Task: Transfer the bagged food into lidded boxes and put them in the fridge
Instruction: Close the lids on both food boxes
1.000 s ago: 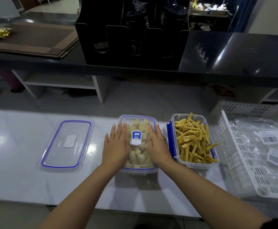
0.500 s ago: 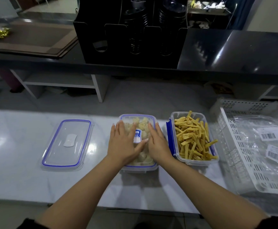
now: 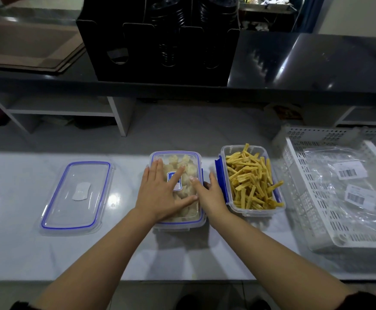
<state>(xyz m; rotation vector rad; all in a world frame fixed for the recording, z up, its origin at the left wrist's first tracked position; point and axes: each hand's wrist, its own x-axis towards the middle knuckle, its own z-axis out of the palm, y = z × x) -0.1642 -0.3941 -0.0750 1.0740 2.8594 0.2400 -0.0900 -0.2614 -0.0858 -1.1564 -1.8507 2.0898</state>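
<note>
Clear lidded box point(image 3: 178, 189) runs away from us; our left hand point(image 3: 160, 193) presses flat on top, right hand point(image 3: 211, 193) loosely open at its right-side latch.

— What's different on the lidded box point(image 3: 178, 220)?
— The left hand point(image 3: 160, 193) has slid across its lid, fingers spread flat over the label.
— And the right hand point(image 3: 211, 195)?
— Moved off the lid to the box's right edge.
</note>
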